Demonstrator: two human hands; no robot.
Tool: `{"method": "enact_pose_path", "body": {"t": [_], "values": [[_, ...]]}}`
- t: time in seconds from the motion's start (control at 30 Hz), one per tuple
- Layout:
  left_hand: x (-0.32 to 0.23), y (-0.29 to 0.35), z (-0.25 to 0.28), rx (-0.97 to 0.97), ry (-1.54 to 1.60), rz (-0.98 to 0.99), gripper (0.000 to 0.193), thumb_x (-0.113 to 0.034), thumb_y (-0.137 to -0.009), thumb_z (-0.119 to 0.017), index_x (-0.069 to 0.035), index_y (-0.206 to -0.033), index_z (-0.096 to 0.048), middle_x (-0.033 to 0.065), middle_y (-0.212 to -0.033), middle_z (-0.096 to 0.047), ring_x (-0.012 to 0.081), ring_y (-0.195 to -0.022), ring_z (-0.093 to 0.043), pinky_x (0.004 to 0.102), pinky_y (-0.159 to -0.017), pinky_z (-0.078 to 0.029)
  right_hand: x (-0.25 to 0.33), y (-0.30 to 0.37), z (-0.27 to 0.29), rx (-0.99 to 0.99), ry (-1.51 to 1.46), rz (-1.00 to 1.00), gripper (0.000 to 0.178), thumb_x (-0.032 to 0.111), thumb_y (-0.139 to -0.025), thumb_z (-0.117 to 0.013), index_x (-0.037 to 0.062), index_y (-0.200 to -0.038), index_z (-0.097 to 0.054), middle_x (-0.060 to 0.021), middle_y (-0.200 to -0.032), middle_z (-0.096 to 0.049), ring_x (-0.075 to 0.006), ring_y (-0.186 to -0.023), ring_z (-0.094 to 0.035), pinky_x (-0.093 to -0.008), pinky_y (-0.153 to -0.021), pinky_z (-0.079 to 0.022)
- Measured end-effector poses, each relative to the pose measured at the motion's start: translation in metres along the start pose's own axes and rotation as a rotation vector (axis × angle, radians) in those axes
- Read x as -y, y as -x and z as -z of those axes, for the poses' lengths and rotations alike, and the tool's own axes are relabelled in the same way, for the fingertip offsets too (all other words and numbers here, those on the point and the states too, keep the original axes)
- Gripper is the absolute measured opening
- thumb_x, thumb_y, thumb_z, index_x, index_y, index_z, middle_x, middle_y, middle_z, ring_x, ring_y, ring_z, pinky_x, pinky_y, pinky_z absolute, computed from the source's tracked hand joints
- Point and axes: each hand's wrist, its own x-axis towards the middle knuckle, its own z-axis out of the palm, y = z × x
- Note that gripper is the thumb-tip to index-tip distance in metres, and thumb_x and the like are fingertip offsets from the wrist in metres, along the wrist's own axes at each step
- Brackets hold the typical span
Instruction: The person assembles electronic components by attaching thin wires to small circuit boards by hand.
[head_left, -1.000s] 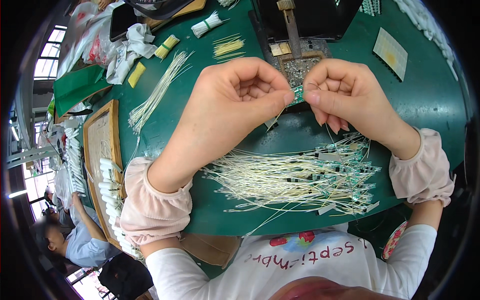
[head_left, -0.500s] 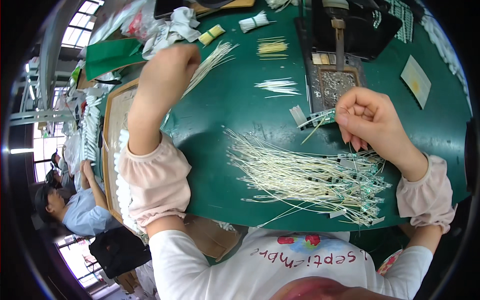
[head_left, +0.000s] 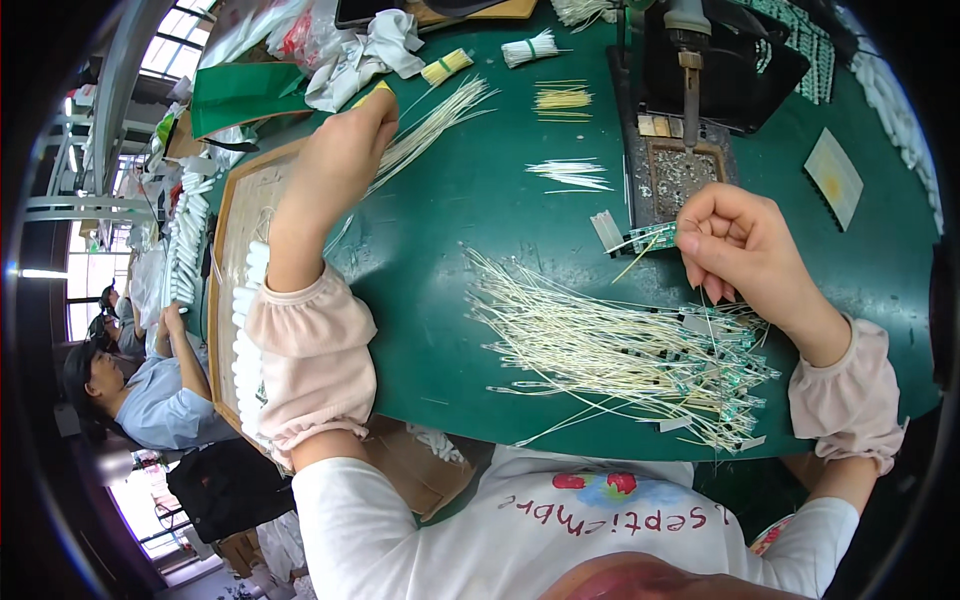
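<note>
My right hand (head_left: 735, 240) pinches a small green circuit board (head_left: 655, 238), with a white and a yellow wire running out from it to the left. Below that hand lies a large heap of wired boards (head_left: 610, 340), pale leads to the left and green boards to the right. My left hand (head_left: 345, 150) is raised at the left of the table, fingers curled, beside a fanned bunch of pale wires (head_left: 435, 130). A small yellow piece (head_left: 373, 94) shows at its fingers; what they hold is hidden.
A soldering iron (head_left: 690, 90) hangs over a metal tray (head_left: 655, 190) of solder bits. Short white wires (head_left: 570, 174) and yellow wires (head_left: 563, 98) lie left of it. A wooden-framed tray (head_left: 228, 230) stands at left. A person in blue (head_left: 165, 400) sits beyond.
The whole view has shifted slightly. My left hand has come down a little, and a yellow piece now shows at its fingers. My right hand keeps its pinch on the circuit board.
</note>
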Motion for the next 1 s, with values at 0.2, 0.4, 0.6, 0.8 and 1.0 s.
{"method": "enact_pose_path", "body": {"t": [0.2,0.4,0.6,0.8,1.0], "values": [[-0.018,0.008,0.016,-0.085,0.083,-0.05,0.009,-0.008,-0.085,-0.054,-0.002,-0.089,-0.049,0.0204,-0.078,-0.057,0.0397,-0.074,-0.055,0.0431,-0.061,-0.042,0.0,0.001,-0.001,-0.002,0.001,0.004,0.008,0.012,-0.089,-0.058,0.0048,-0.086,-0.054,-0.0008,-0.062,-0.058,-0.0014,-0.045,-0.049,-0.0144,-0.038,-0.033],[-0.044,0.039,0.039,0.264,0.138,0.1,0.013,-0.013,-0.084,-0.058,0.0,-0.083,-0.055,0.0179,-0.076,-0.058,0.0369,-0.071,-0.056,0.0413,-0.062,-0.043,-0.001,0.0,0.0,0.009,-0.006,-0.01,0.008,0.012,-0.089,-0.058,0.005,-0.086,-0.054,-0.0003,-0.062,-0.057,-0.0012,-0.045,-0.048,-0.0143,-0.038,-0.033],[-0.046,0.01,-0.001,0.228,0.064,0.102,0.027,-0.026,-0.088,-0.056,0.001,-0.085,-0.06,0.0173,-0.071,-0.059,0.0352,-0.067,-0.056,0.0405,-0.062,-0.044,-0.002,0.001,-0.001,-0.005,0.024,0.012,0.008,0.012,-0.088,-0.058,0.0052,-0.086,-0.054,-0.0003,-0.062,-0.057,-0.0015,-0.045,-0.048,-0.0144,-0.038,-0.032],[-0.051,-0.01,-0.01,0.236,0.063,0.168,0.036,-0.032,-0.088,-0.06,0.004,-0.082,-0.06,0.016,-0.067,-0.059,0.0274,-0.061,-0.056,0.0346,-0.059,-0.044,0.002,0.001,-0.002,0.004,0.01,-0.025,0.008,0.01,-0.088,-0.057,0.003,-0.09,-0.055,-0.0008,-0.062,-0.057,-0.0023,-0.049,-0.046,-0.0163,-0.043,-0.035],[-0.064,-0.011,-0.005,0.243,-0.051,0.223,0.036,-0.032,-0.082,-0.066,0.004,-0.084,-0.062,0.0151,-0.069,-0.061,0.0243,-0.062,-0.058,0.0333,-0.059,-0.045,0.004,0.002,-0.003,0.002,0.013,-0.027,0.007,0.009,-0.088,-0.057,0.0029,-0.089,-0.055,-0.0007,-0.062,-0.057,-0.0024,-0.049,-0.046,-0.0168,-0.044,-0.035]]}}
